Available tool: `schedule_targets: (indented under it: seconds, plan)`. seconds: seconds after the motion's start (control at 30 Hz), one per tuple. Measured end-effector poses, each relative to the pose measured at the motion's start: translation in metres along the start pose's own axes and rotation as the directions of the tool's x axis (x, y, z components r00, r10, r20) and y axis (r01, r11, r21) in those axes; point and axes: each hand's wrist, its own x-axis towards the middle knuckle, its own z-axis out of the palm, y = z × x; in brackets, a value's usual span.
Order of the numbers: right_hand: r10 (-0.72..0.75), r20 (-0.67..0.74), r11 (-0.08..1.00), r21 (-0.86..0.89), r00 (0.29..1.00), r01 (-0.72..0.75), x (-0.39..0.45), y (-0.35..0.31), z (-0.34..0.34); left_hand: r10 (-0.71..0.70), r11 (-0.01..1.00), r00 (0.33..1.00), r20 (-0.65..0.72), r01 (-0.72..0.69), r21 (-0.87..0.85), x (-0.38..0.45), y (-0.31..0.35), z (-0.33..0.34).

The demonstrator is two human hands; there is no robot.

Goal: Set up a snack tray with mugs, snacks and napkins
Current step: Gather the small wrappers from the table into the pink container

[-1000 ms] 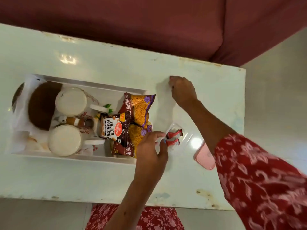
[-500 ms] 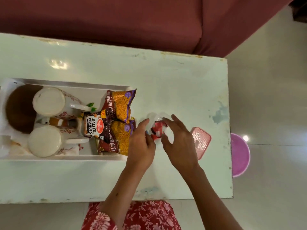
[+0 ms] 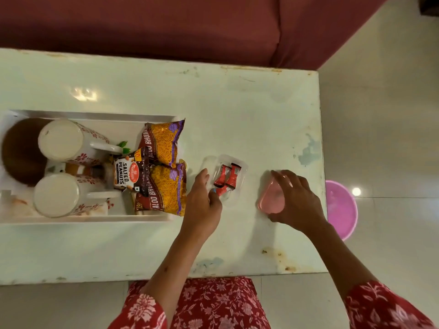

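Head view: white tray (image 3: 95, 114) at the table's (image 3: 237, 103) left, holding two mugs (image 3: 60, 140) (image 3: 56, 195) lying on their sides, a peanut packet (image 3: 127, 172), two bhujia packets (image 3: 164, 141) (image 3: 166, 189) overlapping its right rim, and a brown disc (image 3: 19, 150) at far left; clear dish (image 3: 228, 179) with red sachets (image 3: 225, 178) just right of the tray; left hand (image 3: 202, 203) at the dish's left edge, fingers curled narrow, grip on it cannot be told; right hand (image 3: 294, 200) fingers spread wide over a pink lid (image 3: 270, 198), touching it; sofa (image 3: 190, 24) beyond; pink bowl (image 3: 342, 210) on the floor.
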Motion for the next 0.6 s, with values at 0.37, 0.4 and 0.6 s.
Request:
schedule_targets:
  seconds: [0.37, 0.4, 0.6]
  plan:
    - [-0.318, -0.03, 0.914, 0.256, 0.947, 0.315, 0.019, -0.068, -0.037, -0.078, 0.994, 0.994, -0.079, 0.072, -0.078, 0.002, -0.007, 0.003]
    - [-0.34, -0.023, 0.928, 0.155, 0.94, 0.339, 0.019, -0.073, -0.036, -0.085, 0.993, 0.993, -0.084, 0.078, -0.085, 0.001, -0.006, 0.003]
    - [-0.388, -0.007, 0.921, -0.031, 0.922, 0.387, 0.019, -0.091, -0.032, -0.137, 0.984, 0.99, -0.04, 0.131, -0.119, 0.003, -0.007, 0.008]
